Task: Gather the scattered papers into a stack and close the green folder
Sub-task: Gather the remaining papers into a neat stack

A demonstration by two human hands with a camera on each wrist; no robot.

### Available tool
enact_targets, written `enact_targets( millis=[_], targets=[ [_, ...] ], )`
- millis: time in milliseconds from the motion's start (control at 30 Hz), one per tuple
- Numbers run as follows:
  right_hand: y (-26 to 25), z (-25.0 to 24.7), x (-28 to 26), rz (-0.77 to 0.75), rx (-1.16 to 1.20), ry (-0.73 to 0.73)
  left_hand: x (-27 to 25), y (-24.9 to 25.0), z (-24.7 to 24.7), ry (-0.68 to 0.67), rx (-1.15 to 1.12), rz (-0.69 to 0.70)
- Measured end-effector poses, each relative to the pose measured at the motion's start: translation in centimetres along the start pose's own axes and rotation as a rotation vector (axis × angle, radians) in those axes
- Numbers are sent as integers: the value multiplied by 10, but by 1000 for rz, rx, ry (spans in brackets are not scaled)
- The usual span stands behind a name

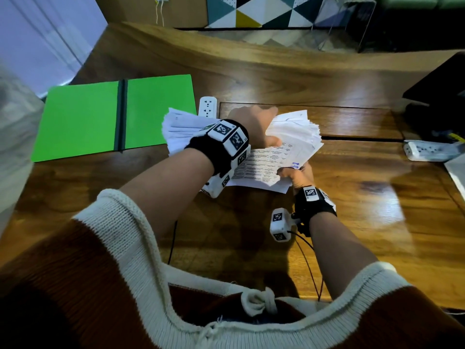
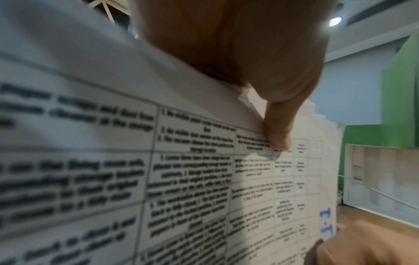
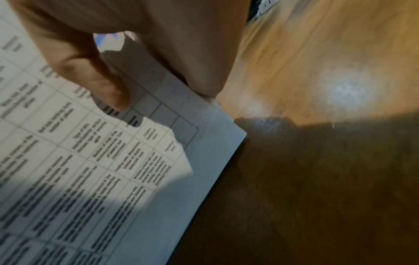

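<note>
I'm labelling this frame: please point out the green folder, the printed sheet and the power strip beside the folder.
green folder (image 1: 83,117), head view, left cover.
printed sheet (image 1: 261,165), head view, its table text.
power strip (image 1: 207,106), head view, top face.

The table (image 1: 352,197) is varnished wood, glossy enough to mirror the lamp as a bright patch. The papers (image 1: 266,167) are thin, matt white sheets printed with black tables, while the folder (image 1: 83,122) looks smooth, flat green with a dark spine. The sleeves (image 1: 120,222) are coarse ribbed knit.
</note>
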State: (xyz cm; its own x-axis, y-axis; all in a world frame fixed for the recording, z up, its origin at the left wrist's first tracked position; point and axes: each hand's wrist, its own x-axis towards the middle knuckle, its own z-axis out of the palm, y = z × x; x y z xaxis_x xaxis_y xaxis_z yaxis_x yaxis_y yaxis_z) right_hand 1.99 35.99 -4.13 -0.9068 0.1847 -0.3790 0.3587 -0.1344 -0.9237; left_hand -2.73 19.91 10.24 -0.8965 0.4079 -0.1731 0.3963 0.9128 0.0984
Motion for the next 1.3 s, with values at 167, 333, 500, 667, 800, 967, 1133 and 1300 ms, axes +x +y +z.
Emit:
enact_targets(
  millis=[167, 333, 500, 667, 800, 967, 1133, 1300],
  targets=[
    [3, 3, 1, -6, -30, -11, -2, 0, 2, 5, 5, 16],
    [-26, -10, 9, -63, -138, -118, -7, -5, 0, -13, -29, 46],
    [-32, -14, 7, -67, -118, -193, -27, -58, -17, -103, -82, -83],
    [-33, -11, 6, -97, -121, -210, -59, -130, -14, -83, -227, -247],
    [-35, -11, 6, -118, -131, -234, -77, -153, 12, 147, -706, -251],
    [-37, -9, 5, -116, -144, -205, -85, -140, 69, 404, -1427, -479],
    [-46, -9, 5, -160, -92, -240, -79, -130, 110, 341, -1588, -537],
    [-42, -3, 1, -157, 12, -189, -83, -126, 135, 316, -1478, -560]
  ],
)
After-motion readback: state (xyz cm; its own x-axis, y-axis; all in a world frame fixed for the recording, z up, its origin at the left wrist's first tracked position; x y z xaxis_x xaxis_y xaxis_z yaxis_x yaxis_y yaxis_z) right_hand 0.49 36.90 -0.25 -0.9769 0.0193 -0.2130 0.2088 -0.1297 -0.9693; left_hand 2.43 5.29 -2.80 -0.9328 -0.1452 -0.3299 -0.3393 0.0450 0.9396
